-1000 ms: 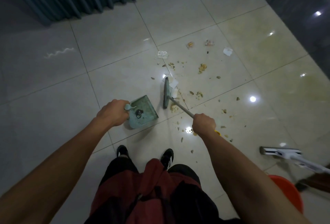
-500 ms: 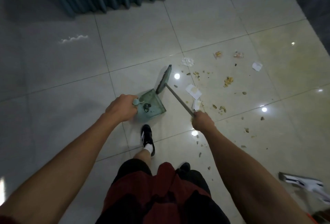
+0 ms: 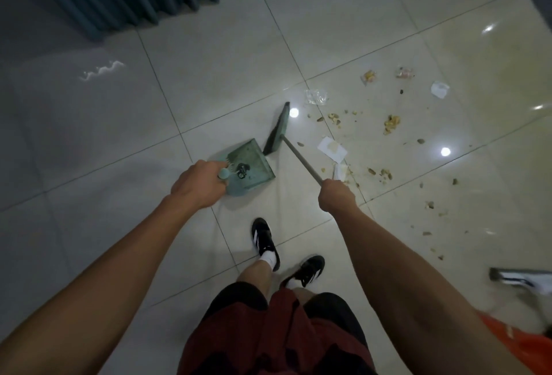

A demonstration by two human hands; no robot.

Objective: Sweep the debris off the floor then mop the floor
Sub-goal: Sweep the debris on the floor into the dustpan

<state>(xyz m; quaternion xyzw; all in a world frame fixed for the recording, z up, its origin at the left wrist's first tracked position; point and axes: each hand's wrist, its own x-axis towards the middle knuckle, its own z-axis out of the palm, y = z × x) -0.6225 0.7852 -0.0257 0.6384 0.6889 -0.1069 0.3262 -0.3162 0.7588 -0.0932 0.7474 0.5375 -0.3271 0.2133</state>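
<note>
Just then my left hand (image 3: 198, 185) gripped the dustpan (image 3: 251, 167) handle, its open mouth facing up-right on the floor (image 3: 119, 141). My right hand (image 3: 336, 197) was curled round the broom (image 3: 277, 131) stick, which ran up-left to the head beside the pan. Two paper scraps (image 3: 332, 149) and scattered crumbs (image 3: 391, 124) lay right of it.

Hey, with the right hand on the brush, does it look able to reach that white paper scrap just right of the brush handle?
Probably yes. The right hand grips the grey-handled green brush, and the white paper scrap lies on open tiled floor beside the handle, with only small crumbs around it.
</note>
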